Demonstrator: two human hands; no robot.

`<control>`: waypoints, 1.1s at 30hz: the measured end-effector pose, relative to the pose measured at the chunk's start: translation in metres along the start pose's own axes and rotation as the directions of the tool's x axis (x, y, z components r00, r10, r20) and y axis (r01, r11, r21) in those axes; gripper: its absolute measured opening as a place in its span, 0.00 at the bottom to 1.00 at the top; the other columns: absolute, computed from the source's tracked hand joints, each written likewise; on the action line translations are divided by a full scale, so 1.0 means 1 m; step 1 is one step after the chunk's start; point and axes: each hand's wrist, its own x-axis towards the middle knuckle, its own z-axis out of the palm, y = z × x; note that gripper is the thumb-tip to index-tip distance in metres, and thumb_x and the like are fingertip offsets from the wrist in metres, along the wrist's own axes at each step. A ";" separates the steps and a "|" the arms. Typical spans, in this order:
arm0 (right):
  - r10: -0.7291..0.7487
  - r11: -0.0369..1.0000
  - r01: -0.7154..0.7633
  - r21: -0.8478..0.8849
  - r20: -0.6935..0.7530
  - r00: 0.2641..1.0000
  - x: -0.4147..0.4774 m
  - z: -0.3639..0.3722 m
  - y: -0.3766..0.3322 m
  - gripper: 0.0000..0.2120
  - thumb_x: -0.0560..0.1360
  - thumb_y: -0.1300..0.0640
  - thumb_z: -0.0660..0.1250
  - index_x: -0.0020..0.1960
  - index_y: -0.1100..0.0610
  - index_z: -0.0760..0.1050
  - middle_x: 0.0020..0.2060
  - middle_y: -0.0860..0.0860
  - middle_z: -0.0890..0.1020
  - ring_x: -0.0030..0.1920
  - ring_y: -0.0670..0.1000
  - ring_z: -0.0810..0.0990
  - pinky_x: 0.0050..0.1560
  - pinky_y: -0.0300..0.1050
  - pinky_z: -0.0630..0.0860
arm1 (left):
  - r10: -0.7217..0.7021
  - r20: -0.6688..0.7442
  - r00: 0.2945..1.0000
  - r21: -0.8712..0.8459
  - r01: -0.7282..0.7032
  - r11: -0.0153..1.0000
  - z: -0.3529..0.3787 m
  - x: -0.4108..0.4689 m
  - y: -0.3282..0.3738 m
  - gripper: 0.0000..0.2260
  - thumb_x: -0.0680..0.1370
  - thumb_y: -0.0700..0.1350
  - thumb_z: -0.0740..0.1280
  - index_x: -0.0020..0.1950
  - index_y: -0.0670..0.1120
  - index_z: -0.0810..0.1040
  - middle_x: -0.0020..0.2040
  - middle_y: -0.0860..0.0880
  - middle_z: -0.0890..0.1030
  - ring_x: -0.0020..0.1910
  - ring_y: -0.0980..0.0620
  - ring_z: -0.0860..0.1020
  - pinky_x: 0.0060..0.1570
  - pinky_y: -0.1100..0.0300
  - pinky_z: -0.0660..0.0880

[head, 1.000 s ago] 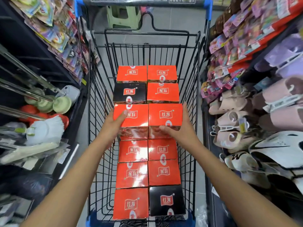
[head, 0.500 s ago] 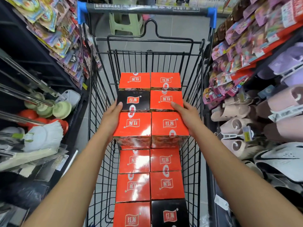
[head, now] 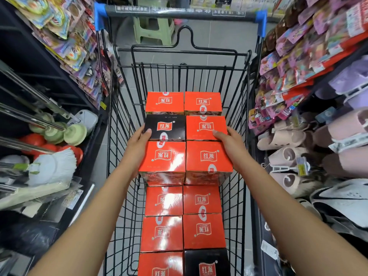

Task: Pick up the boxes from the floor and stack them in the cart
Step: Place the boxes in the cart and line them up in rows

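A black wire cart (head: 237,124) fills the aisle in front of me, its floor lined with two rows of orange and black boxes. Two orange boxes lie side by side on top of that layer, higher than the rest. My left hand (head: 137,148) grips the left orange box (head: 162,162) at its far left corner, thumb over the top edge. In the same way my right hand (head: 229,144) grips the right orange box (head: 208,162) at its far right corner. Just beyond the pair sit a black box (head: 165,126) and another orange box (head: 206,126), one layer lower.
The cart handle (head: 179,11) with blue ends lies at the far side, and a green stool (head: 153,30) stands beyond it. Shelves crowd both sides: mops and plungers (head: 55,134) on the left, slippers (head: 288,136) and hanging packets on the right.
Both hands slid from the near side of the two top boxes to their far corners. The pair shifted slightly away from me along the cart.
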 end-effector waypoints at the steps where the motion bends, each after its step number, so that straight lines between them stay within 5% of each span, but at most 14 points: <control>1: 0.011 1.000 -0.011 -0.005 -0.009 1.000 0.003 -0.002 -0.002 0.13 0.77 0.56 0.66 0.62 0.54 0.73 0.51 0.54 0.82 0.41 0.52 0.83 0.37 0.42 0.78 | -0.013 -0.003 1.000 -0.010 0.013 1.000 -0.002 0.004 0.002 0.16 0.80 0.51 0.62 0.67 0.52 0.71 0.44 0.48 0.84 0.34 0.52 0.83 0.31 0.60 0.77; 6: -0.001 1.000 0.000 -0.023 -0.043 0.999 0.025 -0.006 -0.014 0.24 0.76 0.49 0.68 0.68 0.57 0.68 0.57 0.52 0.81 0.45 0.45 0.81 0.35 0.37 0.74 | 0.010 -0.060 0.998 -0.042 -0.012 0.999 -0.002 0.027 0.022 0.23 0.78 0.54 0.66 0.72 0.53 0.66 0.58 0.53 0.78 0.46 0.52 0.83 0.38 0.58 0.79; 8: -0.017 1.000 0.017 -0.019 -0.036 0.999 0.031 -0.001 -0.025 0.33 0.74 0.43 0.69 0.72 0.58 0.65 0.62 0.54 0.79 0.52 0.49 0.82 0.44 0.41 0.78 | -0.004 -0.026 1.000 -0.011 0.004 1.000 0.001 0.037 0.032 0.33 0.71 0.65 0.69 0.72 0.55 0.66 0.64 0.50 0.77 0.51 0.49 0.83 0.46 0.50 0.80; 10: -0.021 1.000 0.020 -0.008 -0.035 0.999 0.039 0.004 -0.033 0.37 0.72 0.39 0.70 0.73 0.57 0.65 0.63 0.55 0.79 0.53 0.52 0.83 0.52 0.49 0.80 | -0.023 0.009 1.000 0.029 0.022 0.999 0.005 0.047 0.037 0.33 0.69 0.67 0.68 0.71 0.57 0.68 0.64 0.46 0.78 0.51 0.46 0.83 0.47 0.47 0.80; 15: -0.034 0.997 0.037 0.074 -0.043 0.999 0.052 0.012 -0.035 0.12 0.78 0.52 0.66 0.60 0.53 0.77 0.50 0.55 0.84 0.44 0.53 0.85 0.44 0.47 0.82 | -0.037 0.026 0.999 -0.027 0.038 0.999 0.017 0.050 0.040 0.17 0.79 0.57 0.64 0.63 0.49 0.77 0.49 0.45 0.84 0.37 0.49 0.83 0.36 0.57 0.79; 20: -0.010 0.988 0.027 0.155 -0.107 0.994 0.056 0.009 -0.027 0.09 0.78 0.56 0.66 0.57 0.53 0.79 0.45 0.54 0.85 0.41 0.52 0.85 0.42 0.46 0.83 | -0.034 -0.010 0.999 -0.067 0.033 0.997 0.017 0.052 0.038 0.13 0.77 0.53 0.67 0.58 0.48 0.79 0.45 0.45 0.84 0.35 0.49 0.82 0.33 0.60 0.78; 29: -0.026 0.999 0.023 -0.037 -0.088 0.996 0.047 0.004 -0.035 0.13 0.78 0.52 0.66 0.58 0.59 0.76 0.47 0.55 0.84 0.41 0.51 0.84 0.42 0.45 0.80 | -0.001 -0.082 0.997 0.032 0.003 0.999 0.016 0.042 0.044 0.15 0.77 0.58 0.66 0.53 0.48 0.80 0.45 0.46 0.85 0.40 0.48 0.83 0.47 0.52 0.79; 33: -0.199 0.954 0.148 -0.260 -0.184 0.963 0.026 0.000 -0.042 0.13 0.78 0.50 0.66 0.58 0.55 0.72 0.45 0.46 0.78 0.42 0.44 0.78 0.40 0.37 0.72 | 0.169 -0.164 0.972 0.147 -0.146 0.978 0.009 0.023 0.049 0.13 0.76 0.59 0.64 0.52 0.53 0.81 0.56 0.53 0.81 0.56 0.53 0.78 0.60 0.53 0.72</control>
